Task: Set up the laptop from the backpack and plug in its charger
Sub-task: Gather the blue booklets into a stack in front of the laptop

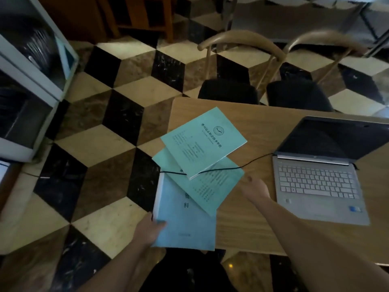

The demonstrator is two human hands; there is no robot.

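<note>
Fingers (160,224) of your left hand (147,230) pinch the near corner of the blue booklet (185,218) at the table (248,224) edge; your right hand (255,189) hovers loose and empty beside two green booklets (203,142). The open laptop (320,182) sits to the right, nearer your right hand, hinge running across. Its black charger cable (250,162) runs leftward over the booklets, off the table edge.
</note>
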